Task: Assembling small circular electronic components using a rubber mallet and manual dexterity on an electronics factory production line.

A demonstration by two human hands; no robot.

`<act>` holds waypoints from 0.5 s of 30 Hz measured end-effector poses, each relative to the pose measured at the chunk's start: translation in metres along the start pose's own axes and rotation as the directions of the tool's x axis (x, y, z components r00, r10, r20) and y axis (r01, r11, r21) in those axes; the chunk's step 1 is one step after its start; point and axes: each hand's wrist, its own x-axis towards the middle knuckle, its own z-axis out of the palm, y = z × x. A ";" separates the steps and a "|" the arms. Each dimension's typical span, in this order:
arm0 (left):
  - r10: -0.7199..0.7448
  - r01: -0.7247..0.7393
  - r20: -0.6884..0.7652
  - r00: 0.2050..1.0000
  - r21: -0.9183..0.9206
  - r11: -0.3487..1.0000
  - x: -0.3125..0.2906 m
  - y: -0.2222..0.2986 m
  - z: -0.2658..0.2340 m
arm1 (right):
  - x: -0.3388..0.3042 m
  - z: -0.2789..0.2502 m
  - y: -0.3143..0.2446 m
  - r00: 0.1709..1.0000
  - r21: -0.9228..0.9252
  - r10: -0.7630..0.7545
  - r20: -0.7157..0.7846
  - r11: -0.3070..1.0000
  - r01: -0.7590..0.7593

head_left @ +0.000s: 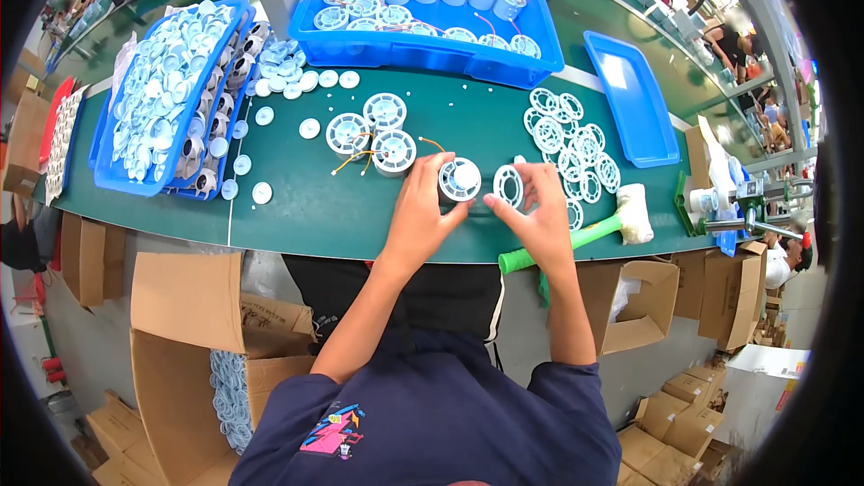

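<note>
My left hand (421,207) is closed around a pale blue cylindrical housing (447,190) at the table's front edge. A small white round cap (465,175) sits on its top. Just to the right, my right hand (544,214) pinches a pale blue slotted ring (500,187) between thumb and fingers, held on edge and apart from the housing. Beyond my left hand stand three similar housings (393,152) with thin coloured wires. A pile of loose slotted rings (585,146) lies right of my right hand. Below it rests a mallet (576,238) with a green handle and whitish head.
A large blue bin (423,52) of wired housings stands at the back. On the left, a blue tray (171,182) is heaped with round caps (175,81). An upright blue tray (634,108) and a green metal clamp fixture (697,207) are at right. Cardboard boxes (184,306) stand below.
</note>
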 end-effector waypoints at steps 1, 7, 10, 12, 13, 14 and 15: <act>-0.001 0.001 0.000 1.000 0.005 1.000 -0.001 -0.002 0.001 | 0.005 0.006 -0.007 0.997 0.006 -0.074 -0.030 0.997 0.074; -0.026 0.025 -0.030 0.999 -0.016 1.000 0.001 -0.005 0.005 | 0.023 0.040 -0.032 0.996 -0.223 -0.045 0.081 0.973 0.062; -0.002 0.000 -0.045 0.999 -0.024 1.000 0.002 -0.004 0.005 | 0.021 0.042 -0.028 0.989 -0.276 -0.134 0.065 0.950 0.147; 0.002 -0.004 -0.038 0.999 -0.050 0.999 0.002 -0.004 0.005 | 0.019 0.042 -0.031 0.989 -0.294 -0.133 0.058 0.945 0.144; 0.001 -0.003 -0.039 0.999 -0.050 0.999 0.001 -0.005 0.005 | 0.018 0.042 -0.032 0.990 -0.312 -0.130 0.048 0.940 0.138; 0.009 -0.011 -0.042 0.999 -0.041 0.999 0.001 -0.006 0.005 | 0.018 0.043 -0.034 0.990 -0.312 -0.130 0.049 0.940 0.139; 0.016 -0.018 -0.044 0.999 -0.032 0.999 0.002 -0.006 0.005 | 0.019 0.044 -0.035 0.993 -0.340 -0.111 0.041 0.933 0.118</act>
